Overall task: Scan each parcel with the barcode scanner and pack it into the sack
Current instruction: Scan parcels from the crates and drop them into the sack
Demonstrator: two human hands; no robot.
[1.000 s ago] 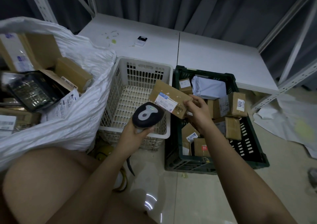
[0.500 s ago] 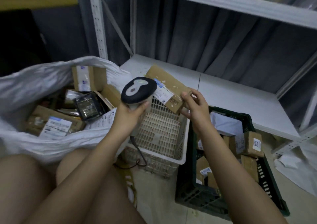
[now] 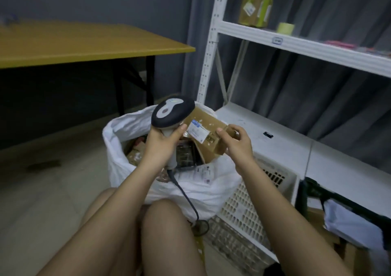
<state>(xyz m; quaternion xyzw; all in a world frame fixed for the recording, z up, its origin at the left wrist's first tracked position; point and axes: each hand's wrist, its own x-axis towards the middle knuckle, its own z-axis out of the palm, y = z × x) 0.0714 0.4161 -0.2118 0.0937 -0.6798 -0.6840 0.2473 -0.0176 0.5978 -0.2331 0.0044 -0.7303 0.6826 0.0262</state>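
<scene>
My left hand (image 3: 161, 142) grips the black and grey barcode scanner (image 3: 172, 114), whose head sits just left of a flat brown cardboard parcel (image 3: 211, 125) with a white label. My right hand (image 3: 236, 143) holds that parcel by its right end, above the open mouth of the white sack (image 3: 127, 125). Inside the sack lie several brown parcels and a dark clear-wrapped one (image 3: 186, 154). The scanner's cable (image 3: 186, 197) hangs down between my arms.
A white slotted basket (image 3: 254, 208) stands right of the sack. A dark green crate (image 3: 338, 204) with a grey bag is at the far right. White shelving (image 3: 296, 43) rises behind, and a yellow table (image 3: 84, 43) is at the left. My knees fill the foreground.
My view swung left and up from the crate toward the sack. Both hands carried the parcel and scanner leftward, from over the basket to over the sack's mouth.
</scene>
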